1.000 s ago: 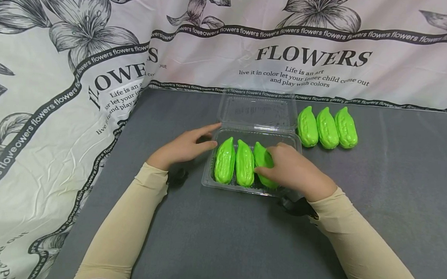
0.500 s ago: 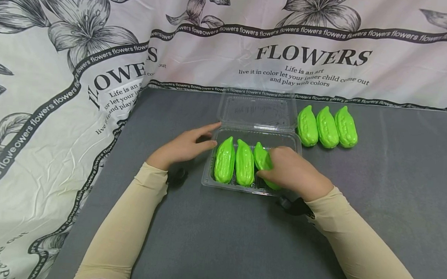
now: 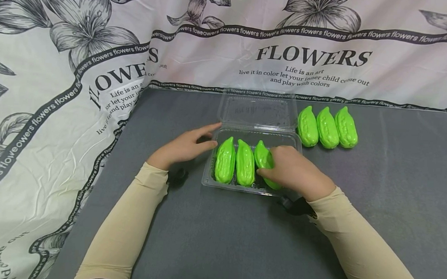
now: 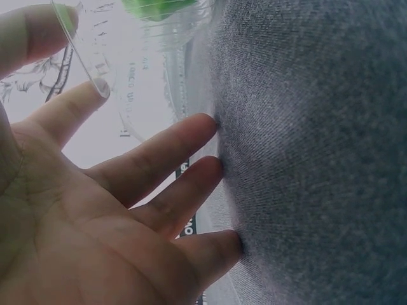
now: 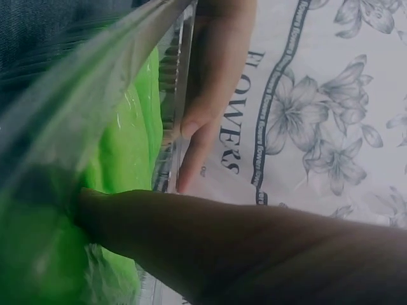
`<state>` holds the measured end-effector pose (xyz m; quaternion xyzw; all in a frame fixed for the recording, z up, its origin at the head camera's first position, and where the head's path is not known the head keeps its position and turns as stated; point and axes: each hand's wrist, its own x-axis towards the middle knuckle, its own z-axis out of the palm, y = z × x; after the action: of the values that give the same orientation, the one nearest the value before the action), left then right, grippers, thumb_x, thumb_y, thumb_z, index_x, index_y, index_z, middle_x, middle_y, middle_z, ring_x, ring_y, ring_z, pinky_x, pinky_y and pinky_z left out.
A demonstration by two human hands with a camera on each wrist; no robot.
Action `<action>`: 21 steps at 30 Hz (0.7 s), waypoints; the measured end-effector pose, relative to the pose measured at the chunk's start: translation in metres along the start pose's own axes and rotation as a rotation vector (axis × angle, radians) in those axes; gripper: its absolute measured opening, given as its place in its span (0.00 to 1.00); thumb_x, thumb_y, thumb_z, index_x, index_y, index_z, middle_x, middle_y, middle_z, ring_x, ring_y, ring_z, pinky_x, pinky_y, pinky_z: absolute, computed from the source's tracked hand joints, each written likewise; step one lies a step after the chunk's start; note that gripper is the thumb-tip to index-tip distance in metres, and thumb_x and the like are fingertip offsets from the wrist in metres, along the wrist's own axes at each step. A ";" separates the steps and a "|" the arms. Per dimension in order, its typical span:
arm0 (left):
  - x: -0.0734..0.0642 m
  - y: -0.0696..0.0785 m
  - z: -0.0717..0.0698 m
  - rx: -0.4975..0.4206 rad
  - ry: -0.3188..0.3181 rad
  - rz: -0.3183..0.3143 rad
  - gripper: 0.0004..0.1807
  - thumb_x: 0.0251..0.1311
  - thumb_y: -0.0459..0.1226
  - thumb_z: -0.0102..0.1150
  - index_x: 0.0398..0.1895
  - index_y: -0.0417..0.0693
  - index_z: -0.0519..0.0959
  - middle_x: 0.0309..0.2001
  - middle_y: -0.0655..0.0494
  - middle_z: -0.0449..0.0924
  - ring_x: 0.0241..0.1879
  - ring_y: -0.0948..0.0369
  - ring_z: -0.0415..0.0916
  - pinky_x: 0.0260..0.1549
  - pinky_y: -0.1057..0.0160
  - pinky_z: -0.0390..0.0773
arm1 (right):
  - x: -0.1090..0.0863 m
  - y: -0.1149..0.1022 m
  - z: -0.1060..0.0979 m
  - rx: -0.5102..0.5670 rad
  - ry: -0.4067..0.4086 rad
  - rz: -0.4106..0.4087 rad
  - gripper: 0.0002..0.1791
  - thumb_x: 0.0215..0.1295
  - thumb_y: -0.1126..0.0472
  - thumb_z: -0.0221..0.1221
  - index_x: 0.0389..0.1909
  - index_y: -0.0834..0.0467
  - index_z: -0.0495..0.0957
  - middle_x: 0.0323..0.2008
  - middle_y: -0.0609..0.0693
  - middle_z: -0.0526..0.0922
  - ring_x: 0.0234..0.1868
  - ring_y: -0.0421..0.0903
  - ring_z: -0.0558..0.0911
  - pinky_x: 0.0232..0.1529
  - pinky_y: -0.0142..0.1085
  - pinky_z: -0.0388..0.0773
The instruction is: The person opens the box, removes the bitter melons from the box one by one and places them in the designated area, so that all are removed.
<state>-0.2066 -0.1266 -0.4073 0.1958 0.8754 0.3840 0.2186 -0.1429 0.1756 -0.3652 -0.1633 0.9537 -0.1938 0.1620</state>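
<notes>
In the head view a clear plastic clamshell box lies with its lid folded back. Two bright green, bumpy toy bitter melons, the left one and the middle one, lie side by side inside. My right hand grips a third bitter melon at the box's right side, thumb on its near left; the other fingers are hidden behind the hand. My left hand touches the box's left rim with thumb and index finger; the left wrist view shows its fingers straight and spread.
Three more green bitter melons stand in a row on the grey tabletop, right of the lid. A white flower-print cloth hangs behind and along the left side.
The right hand has shifted very slightly right, and the bitter melon in its grip has tilted a little. The left hand and the box stay in place.
</notes>
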 end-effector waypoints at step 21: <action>0.000 0.000 0.000 -0.006 -0.005 -0.007 0.35 0.80 0.51 0.52 0.85 0.73 0.53 0.76 0.45 0.67 0.75 0.45 0.65 0.68 0.37 0.69 | -0.017 -0.008 -0.018 0.013 0.036 -0.020 0.20 0.68 0.48 0.67 0.25 0.55 0.71 0.20 0.45 0.65 0.24 0.46 0.71 0.34 0.43 0.73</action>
<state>-0.2068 -0.1269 -0.4075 0.1931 0.8744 0.3853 0.2228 -0.1320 0.1805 -0.3420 -0.1684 0.9534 -0.2046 0.1441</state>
